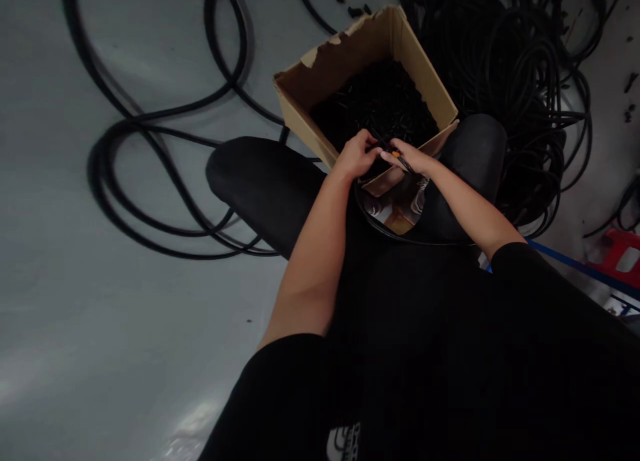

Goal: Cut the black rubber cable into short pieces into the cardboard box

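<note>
My left hand (pixel 356 156) and my right hand (pixel 411 158) meet over the near edge of a cardboard box (pixel 425 68). Both are closed in a pinch around a thin black cable (pixel 383 142) that runs between them. An orange spot shows at my right fingertips. The box is filled with small black parts (pixel 380 101). A black cable loop (pixel 395 233) hangs below my hands between my knees.
Long black cables (pixel 165 124) loop over the grey floor at left. A big tangled heap of black cable (pixel 525 68) lies right of the box. A red object (pixel 620 251) and a blue strip (pixel 575 264) sit at the far right.
</note>
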Available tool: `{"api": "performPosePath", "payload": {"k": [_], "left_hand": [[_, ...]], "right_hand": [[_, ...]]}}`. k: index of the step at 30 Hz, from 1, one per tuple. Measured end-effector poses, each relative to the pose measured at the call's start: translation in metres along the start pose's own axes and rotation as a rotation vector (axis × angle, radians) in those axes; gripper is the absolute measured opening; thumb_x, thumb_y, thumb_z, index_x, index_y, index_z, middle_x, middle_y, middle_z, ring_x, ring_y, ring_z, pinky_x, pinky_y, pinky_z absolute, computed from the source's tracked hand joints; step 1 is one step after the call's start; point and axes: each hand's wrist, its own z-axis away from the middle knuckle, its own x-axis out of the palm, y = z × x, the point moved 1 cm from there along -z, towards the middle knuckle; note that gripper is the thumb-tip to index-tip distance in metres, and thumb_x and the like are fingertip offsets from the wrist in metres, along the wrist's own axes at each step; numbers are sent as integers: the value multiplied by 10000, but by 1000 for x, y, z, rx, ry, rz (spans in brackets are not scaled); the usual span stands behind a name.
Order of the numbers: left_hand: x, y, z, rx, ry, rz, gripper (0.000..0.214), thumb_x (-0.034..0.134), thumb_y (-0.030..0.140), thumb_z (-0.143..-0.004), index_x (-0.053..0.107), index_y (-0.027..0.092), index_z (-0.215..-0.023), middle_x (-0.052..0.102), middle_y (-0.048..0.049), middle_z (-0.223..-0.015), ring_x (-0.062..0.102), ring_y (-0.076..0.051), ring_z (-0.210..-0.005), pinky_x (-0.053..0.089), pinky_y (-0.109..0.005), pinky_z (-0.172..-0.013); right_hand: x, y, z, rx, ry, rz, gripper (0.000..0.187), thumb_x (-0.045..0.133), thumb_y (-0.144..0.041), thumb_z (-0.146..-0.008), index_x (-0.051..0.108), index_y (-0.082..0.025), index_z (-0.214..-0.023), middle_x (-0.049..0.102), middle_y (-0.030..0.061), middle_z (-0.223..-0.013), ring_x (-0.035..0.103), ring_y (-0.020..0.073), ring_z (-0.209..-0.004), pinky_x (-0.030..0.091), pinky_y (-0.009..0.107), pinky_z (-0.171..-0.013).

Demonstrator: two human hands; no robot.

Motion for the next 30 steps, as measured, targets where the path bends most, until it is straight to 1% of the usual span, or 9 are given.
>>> {"api": "performPosePath", "payload": {"k": [2, 4, 9, 11, 14, 17, 21, 26, 30], "left_hand": [[-2, 4, 2, -12, -9, -4, 210, 873, 309, -1011, 767, 246, -1181, 821, -125, -1187, 818, -402, -1312, 652, -673, -1346], [-4, 8, 3, -17, 8, 10, 227, 878, 321, -1001, 774, 247, -1189, 815, -122, -1179, 812, -411, -1343, 643, -680, -1363], [-5, 11, 4, -74, 76, 23, 276, 894, 354, -967, 738, 258, -1172, 821, -135, -1164, 803, -416, -1324, 648, -662, -1358], [-5, 11, 4, -95, 82, 7, 288, 887, 354, -955, 722, 262, -1173, 827, -151, -1191, 799, -430, -1331, 648, -675, -1354], [-5, 12, 3, -116, 51, -34, 314, 863, 357, -958, 729, 255, -1223, 818, -156, -1215, 795, -449, -1381, 629, -694, -1371], [-3, 8, 2, -127, 37, -63, 305, 830, 307, -962, 731, 246, -1243, 813, -149, -1184, 799, -436, -1368, 613, -690, -1383], [0, -5, 0, -109, 54, -70, 263, 831, 255, -947, 710, 258, -1181, 810, -132, -1115, 804, -430, -1302, 631, -665, -1348], [4, -20, -3, -105, 37, -130, 255, 864, 260, -934, 692, 278, -1121, 816, -130, -1123, 798, -425, -1252, 653, -634, -1302], [5, -23, -4, -101, 49, -104, 261, 872, 252, -919, 705, 280, -1117, 798, -123, -1084, 795, -423, -1246, 660, -620, -1291]], "right_hand": [[0, -7, 3, 38, -24, 2, 630, 962, -776, -1121, 589, -270, -1160, 621, -44, -900, 659, 184, -843, 562, 278, -742], [-1, -14, 7, 67, -44, 18, 630, 958, -776, -1122, 584, -270, -1137, 620, -46, -869, 651, 184, -805, 525, 279, -705], [-7, -29, 13, 60, -17, 115, 601, 965, -688, -1115, 565, -258, -984, 529, -74, -759, 555, 151, -735, 425, 276, -681], [-9, -35, 16, 62, 3, 132, 528, 933, -609, -1125, 578, -250, -971, 495, -88, -725, 517, 136, -703, 406, 277, -678], [-9, -41, 21, 98, 14, 144, 348, 849, -453, -1119, 615, -232, -987, 471, -105, -681, 469, 119, -639, 382, 274, -656], [-9, -45, 26, 112, 10, 166, 194, 757, -338, -1097, 643, -214, -1000, 459, -111, -653, 449, 113, -603, 366, 270, -641], [-13, -52, 30, 105, -17, 239, 127, 715, -247, -1059, 643, -214, -961, 456, -109, -631, 466, 117, -597, 380, 278, -661], [-14, -55, 33, 153, -45, 331, 121, 739, -195, -1033, 674, -205, -930, 527, -83, -633, 557, 151, -616, 424, 291, -697], [-8, -50, 32, 166, -12, 319, 161, 744, -207, -1093, 653, -222, -961, 560, -79, -666, 603, 161, -625, 449, 284, -691]]}}
